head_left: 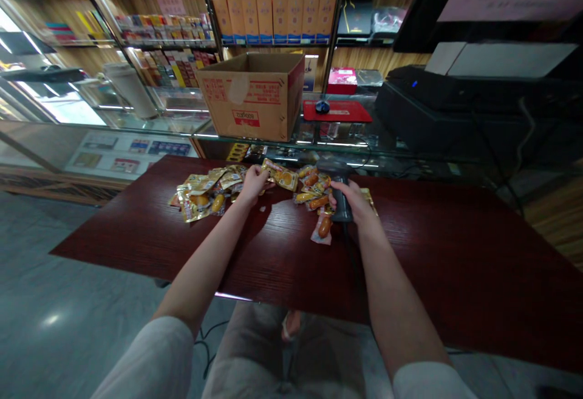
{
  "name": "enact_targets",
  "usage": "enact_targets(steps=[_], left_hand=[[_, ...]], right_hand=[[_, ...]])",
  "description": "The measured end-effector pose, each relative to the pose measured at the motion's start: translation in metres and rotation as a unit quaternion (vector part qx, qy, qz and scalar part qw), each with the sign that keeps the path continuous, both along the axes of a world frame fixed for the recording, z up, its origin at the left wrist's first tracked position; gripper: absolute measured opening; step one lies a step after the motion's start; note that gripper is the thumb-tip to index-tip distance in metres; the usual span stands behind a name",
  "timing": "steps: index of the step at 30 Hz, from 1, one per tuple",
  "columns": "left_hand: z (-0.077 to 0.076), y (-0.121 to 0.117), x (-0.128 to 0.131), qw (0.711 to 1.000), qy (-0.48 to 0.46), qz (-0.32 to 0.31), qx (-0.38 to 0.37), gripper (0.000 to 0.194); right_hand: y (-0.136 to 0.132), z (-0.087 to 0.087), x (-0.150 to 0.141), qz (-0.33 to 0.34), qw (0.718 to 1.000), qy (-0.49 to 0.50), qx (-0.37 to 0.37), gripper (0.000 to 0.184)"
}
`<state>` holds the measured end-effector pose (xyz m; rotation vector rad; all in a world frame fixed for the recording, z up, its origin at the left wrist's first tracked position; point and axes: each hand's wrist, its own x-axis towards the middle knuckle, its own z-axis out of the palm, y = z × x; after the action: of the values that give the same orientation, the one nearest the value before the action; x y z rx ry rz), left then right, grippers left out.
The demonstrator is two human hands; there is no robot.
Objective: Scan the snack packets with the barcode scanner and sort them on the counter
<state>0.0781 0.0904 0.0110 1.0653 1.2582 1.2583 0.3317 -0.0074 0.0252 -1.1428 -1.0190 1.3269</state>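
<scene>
My left hand pinches one end of a gold snack packet just above the dark red wooden table. Wrapped in my right hand is the handle of a black barcode scanner, its head toward the packet and its cord running down toward me. Several gold packets lie heaped beside my left hand, with a clear-wrapped sausage among them. More wrapped sausages lie between my hands, partly hidden by the scanner. One single wrapped sausage rests nearer to me.
Behind the table, a large open cardboard box stands on a glass counter. To its right are a red mouse pad with a mouse and a black printer-like machine. Stocked shelves line the back.
</scene>
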Motion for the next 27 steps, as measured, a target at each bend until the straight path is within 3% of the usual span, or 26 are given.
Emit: enact_targets(steps=[4, 10, 14, 19, 22, 27], left_hand=[[-0.003, -0.001, -0.025, 0.999, 0.002, 0.05, 0.016, 0.028], [-0.005, -0.007, -0.041, 0.999, -0.016, 0.031, 0.039, 0.023], [0.0, -0.007, -0.044, 0.994, -0.098, 0.019, 0.034, 0.017], [0.005, -0.007, -0.046, 0.977, -0.214, -0.004, -0.005, 0.041], [0.009, -0.01, -0.048, 0.959, -0.283, -0.019, -0.019, 0.026], [0.016, -0.015, -0.048, 0.92, -0.383, -0.061, -0.062, 0.065]], right_hand=[[-0.005, 0.006, -0.015, 0.046, 0.999, 0.002, -0.025, 0.038], [-0.01, 0.008, -0.033, 0.094, 0.995, 0.006, -0.04, 0.04], [-0.011, 0.007, -0.036, 0.114, 0.992, 0.002, -0.045, 0.037], [-0.012, 0.011, -0.037, 0.123, 0.991, 0.01, -0.042, 0.035], [-0.013, 0.013, -0.037, 0.124, 0.991, 0.009, -0.043, 0.036], [-0.014, 0.014, -0.039, 0.134, 0.99, 0.009, -0.045, 0.037]])
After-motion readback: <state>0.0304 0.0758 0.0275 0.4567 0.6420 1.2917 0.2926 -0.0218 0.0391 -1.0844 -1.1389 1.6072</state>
